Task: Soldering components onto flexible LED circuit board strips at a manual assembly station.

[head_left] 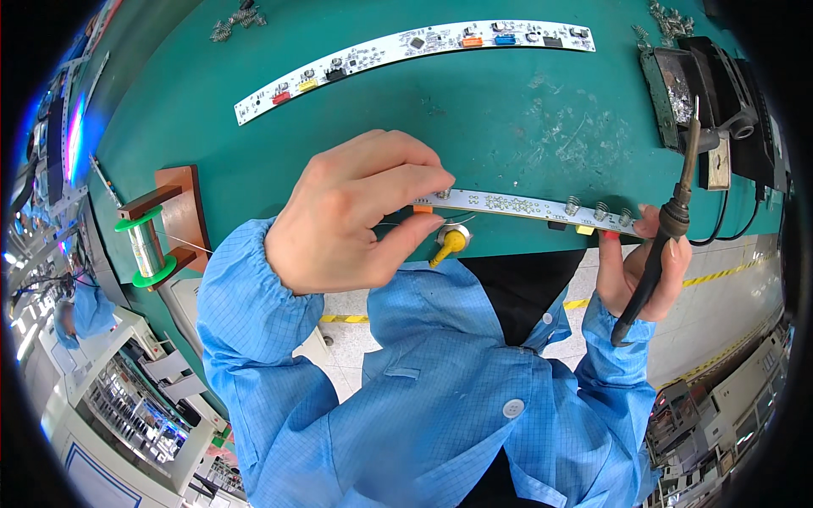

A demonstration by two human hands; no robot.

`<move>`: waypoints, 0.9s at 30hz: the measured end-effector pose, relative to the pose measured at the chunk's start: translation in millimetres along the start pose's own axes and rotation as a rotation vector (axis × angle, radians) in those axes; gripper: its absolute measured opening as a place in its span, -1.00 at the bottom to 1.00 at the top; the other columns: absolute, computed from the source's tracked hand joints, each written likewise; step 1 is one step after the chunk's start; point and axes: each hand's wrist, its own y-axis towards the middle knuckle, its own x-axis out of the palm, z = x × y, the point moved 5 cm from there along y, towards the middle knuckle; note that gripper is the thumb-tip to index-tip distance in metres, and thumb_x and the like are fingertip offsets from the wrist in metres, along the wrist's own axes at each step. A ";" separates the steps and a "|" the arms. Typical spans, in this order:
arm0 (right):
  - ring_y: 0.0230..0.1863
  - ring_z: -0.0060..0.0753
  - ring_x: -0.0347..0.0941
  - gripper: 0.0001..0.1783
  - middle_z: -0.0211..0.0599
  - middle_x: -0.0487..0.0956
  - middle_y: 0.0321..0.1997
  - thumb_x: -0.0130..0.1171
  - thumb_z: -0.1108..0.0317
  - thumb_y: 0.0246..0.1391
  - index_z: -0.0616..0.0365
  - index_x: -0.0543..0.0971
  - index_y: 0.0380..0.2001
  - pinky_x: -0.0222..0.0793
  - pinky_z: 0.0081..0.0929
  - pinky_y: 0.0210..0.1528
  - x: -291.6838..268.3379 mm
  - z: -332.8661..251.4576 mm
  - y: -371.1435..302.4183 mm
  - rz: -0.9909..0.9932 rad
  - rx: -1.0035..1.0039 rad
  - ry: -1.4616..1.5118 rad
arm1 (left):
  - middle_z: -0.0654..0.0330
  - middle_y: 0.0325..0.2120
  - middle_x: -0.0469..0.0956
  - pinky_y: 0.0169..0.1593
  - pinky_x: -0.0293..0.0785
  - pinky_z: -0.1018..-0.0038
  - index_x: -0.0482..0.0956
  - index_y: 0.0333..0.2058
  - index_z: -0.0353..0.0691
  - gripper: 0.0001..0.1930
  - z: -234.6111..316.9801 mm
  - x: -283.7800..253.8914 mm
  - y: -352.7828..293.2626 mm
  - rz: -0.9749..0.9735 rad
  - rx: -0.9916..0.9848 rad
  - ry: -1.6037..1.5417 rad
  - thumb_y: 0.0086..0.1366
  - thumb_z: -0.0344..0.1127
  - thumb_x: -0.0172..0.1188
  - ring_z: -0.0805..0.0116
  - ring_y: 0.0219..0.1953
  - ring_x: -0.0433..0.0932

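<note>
A narrow white circuit board (508,203) stretches between my two hands near the bench's front edge. Several coil springs (600,210) stand on it toward the right. My left hand (356,212) closes thumb and forefinger around its left end, by an orange connector (423,209) and a spring near the fingertip. Thin wire shows by the thumb. My right hand (635,262) grips the board's right end and also holds a soldering iron (668,229), its tip pointing up and away from the board. A yellow-knobbed metal piece (453,241) sits below the board.
Another white board (406,52) with coloured connectors lies farther back on the green bench (356,102). A solder spool (146,247) hangs on a wooden stand at left. Loose springs (238,19) lie far left, more far right. Beside them stands a soldering station (690,93) with cables.
</note>
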 end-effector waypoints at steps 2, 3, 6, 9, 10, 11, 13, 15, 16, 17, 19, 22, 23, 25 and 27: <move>-0.10 -0.10 0.53 0.02 0.16 0.47 0.06 0.39 0.79 -0.22 0.01 0.21 0.33 0.52 -0.14 -0.01 -1.2 1.1 2.7 0.014 -0.004 0.031 | -0.03 -0.20 0.58 -0.22 0.57 0.38 0.62 -0.14 -0.37 -0.64 2.9 -1.5 2.4 -0.030 0.020 0.014 0.01 -0.57 0.36 0.15 -0.26 0.61; -0.06 -0.08 0.53 0.01 0.19 0.47 0.09 0.38 0.80 -0.21 0.05 0.22 0.33 0.52 -0.12 -0.01 -3.6 3.9 3.9 0.039 0.032 0.087 | -0.02 -0.22 0.58 -0.23 0.56 0.39 0.60 -0.14 -0.37 -0.64 4.5 -2.0 4.1 -0.050 0.019 0.020 0.01 -0.59 0.34 0.16 -0.28 0.60; 0.05 -0.06 0.50 -0.04 0.23 0.46 0.18 0.32 0.83 -0.18 0.16 0.22 0.33 0.50 -0.10 0.05 -5.8 11.7 4.1 0.114 0.129 0.237 | 0.01 -0.28 0.59 -0.27 0.54 0.38 0.59 -0.18 -0.35 -0.70 4.5 -2.5 9.2 -0.127 -0.037 -0.035 0.05 -0.56 0.30 0.14 -0.32 0.59; 0.22 0.10 0.42 -0.08 0.20 0.36 0.29 0.32 0.78 -0.15 0.21 0.21 0.32 0.35 0.00 0.23 -5.4 16.0 16.3 0.163 0.280 0.182 | 0.03 -0.35 0.60 -0.30 0.52 0.38 0.57 -0.20 -0.35 -0.78 0.8 -5.1 21.1 -0.275 -0.247 -0.207 0.14 -0.50 0.26 0.16 -0.35 0.60; 0.22 0.10 0.42 -0.08 0.20 0.36 0.29 0.32 0.78 -0.15 0.21 0.21 0.32 0.35 0.00 0.23 -6.1 14.1 19.9 0.160 0.275 0.181 | 0.03 -0.38 0.61 -0.29 0.52 0.40 0.57 -0.18 -0.37 -0.79 -3.4 -1.4 21.5 -0.366 -0.402 -0.319 0.19 -0.47 0.23 0.21 -0.37 0.60; 0.24 0.14 0.39 -0.12 0.21 0.33 0.31 0.31 0.73 -0.10 0.23 0.22 0.32 0.32 0.05 0.25 -8.3 8.2 24.6 0.174 0.176 0.077 | 0.03 -0.38 0.61 -0.29 0.52 0.40 0.57 -0.18 -0.37 -0.79 -4.9 0.2 22.8 -0.359 -0.401 -0.321 0.19 -0.47 0.23 0.21 -0.37 0.60; 0.24 0.18 0.39 -0.33 0.29 0.28 0.33 0.23 0.46 0.13 0.26 0.25 0.28 0.34 0.13 0.20 -10.9 0.4 20.0 0.232 0.057 0.015 | 0.06 -0.41 0.63 -0.30 0.50 0.45 0.56 -0.16 -0.40 -0.80 -11.1 6.1 22.2 -0.331 -0.525 -0.506 0.27 -0.44 0.18 0.36 -0.38 0.59; -0.02 0.13 0.50 -0.42 0.25 0.45 0.14 0.13 0.24 0.24 0.24 0.29 0.25 0.44 0.07 0.03 -15.4 -6.4 16.7 0.161 -0.056 0.065 | 0.09 -0.41 0.63 -0.31 0.50 0.47 0.55 -0.16 -0.41 -0.80 -11.3 7.5 26.0 -0.355 -0.569 -0.534 0.28 -0.44 0.18 0.40 -0.38 0.58; -0.46 -0.25 0.38 -0.59 -0.10 0.52 -0.38 0.28 0.21 0.05 0.16 0.44 -0.11 0.45 -0.08 -0.26 -10.5 -17.8 4.1 0.278 -0.003 0.254 | 0.12 -0.40 0.62 -0.31 0.50 0.48 0.55 -0.16 -0.42 -0.81 -11.7 7.8 27.1 -0.376 -0.617 -0.554 0.29 -0.44 0.18 0.44 -0.38 0.56; -0.49 -0.26 0.35 -0.61 -0.14 0.49 -0.44 0.30 0.21 0.02 0.17 0.46 -0.15 0.44 -0.09 -0.29 -1.8 -26.5 5.0 0.207 -0.062 0.366 | 0.12 -0.40 0.62 -0.31 0.50 0.48 0.55 -0.16 -0.42 -0.81 -10.8 6.7 28.3 -0.373 -0.622 -0.557 0.29 -0.44 0.18 0.44 -0.38 0.56; -0.54 -0.25 0.33 -0.67 -0.20 0.46 -0.54 0.32 0.22 -0.02 0.18 0.51 -0.26 0.43 -0.11 -0.34 9.6 -41.3 4.8 0.092 -0.083 0.530 | 0.13 -0.40 0.62 -0.31 0.49 0.50 0.54 -0.15 -0.44 -0.80 -11.5 7.1 26.6 -0.378 -0.703 -0.627 0.30 -0.44 0.18 0.45 -0.38 0.55; -0.56 -0.23 0.36 -0.73 -0.23 0.46 -0.63 0.36 0.25 -0.08 0.21 0.55 -0.43 0.44 -0.15 -0.38 15.8 -54.8 11.2 0.069 -0.010 0.580 | 0.14 -0.39 0.61 -0.30 0.48 0.52 0.53 -0.14 -0.44 -0.79 -10.2 5.8 30.7 -0.375 -0.631 -0.600 0.31 -0.44 0.17 0.46 -0.37 0.54; -0.57 -0.27 0.32 -0.72 -0.22 0.45 -0.64 0.25 0.23 0.06 0.21 0.46 -0.33 0.39 -0.14 -0.39 20.5 -55.6 12.7 -0.004 -0.028 0.552 | 0.14 -0.39 0.61 -0.30 0.48 0.52 0.53 -0.14 -0.44 -0.79 -10.9 6.7 29.7 -0.372 -0.635 -0.601 0.31 -0.44 0.17 0.46 -0.37 0.54; -0.58 -0.32 0.27 -0.71 -0.22 0.44 -0.66 0.15 0.22 0.20 0.20 0.37 -0.24 0.34 -0.13 -0.40 28.2 -56.1 11.8 -0.078 -0.046 0.526 | 0.13 -0.37 0.61 -0.28 0.49 0.51 0.54 -0.14 -0.44 -0.79 -11.6 7.9 28.6 -0.354 -0.636 -0.598 0.30 -0.44 0.17 0.45 -0.35 0.55; -0.58 -0.23 0.39 -0.75 -0.17 0.51 -0.61 0.36 0.31 -0.09 0.27 0.57 -0.40 0.46 -0.17 -0.38 27.4 -52.4 11.2 0.027 0.009 0.586 | 0.12 -0.37 0.62 -0.27 0.49 0.51 0.54 -0.14 -0.44 -0.79 -10.7 7.4 28.8 -0.356 -0.634 -0.599 0.30 -0.44 0.17 0.45 -0.33 0.56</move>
